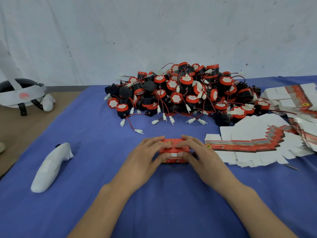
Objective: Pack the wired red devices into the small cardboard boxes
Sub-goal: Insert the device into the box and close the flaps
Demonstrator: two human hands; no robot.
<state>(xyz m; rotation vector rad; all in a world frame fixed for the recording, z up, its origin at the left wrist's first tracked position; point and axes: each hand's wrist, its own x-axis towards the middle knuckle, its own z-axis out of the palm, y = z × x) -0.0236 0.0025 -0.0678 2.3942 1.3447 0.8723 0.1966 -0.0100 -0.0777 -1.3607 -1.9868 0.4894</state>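
A small red cardboard box (pixel 174 149) stands on the blue cloth in the middle, held from both sides. My left hand (pixel 147 153) grips its left end, fingers over the top and thumb at the front. My right hand (pixel 197 153) grips its right end the same way. Behind it lies a big heap of red and black wired devices (pixel 185 93) with white connectors. Flat, unfolded red and white boxes (pixel 248 145) fan out to the right of my hands.
A white controller (pixel 51 167) lies on the blue cloth (pixel 103 194) at the left. A white headset (pixel 22 95) sits on the brown floor at far left. More flat boxes (pixel 295 98) are stacked at the right edge. A white wall rises behind.
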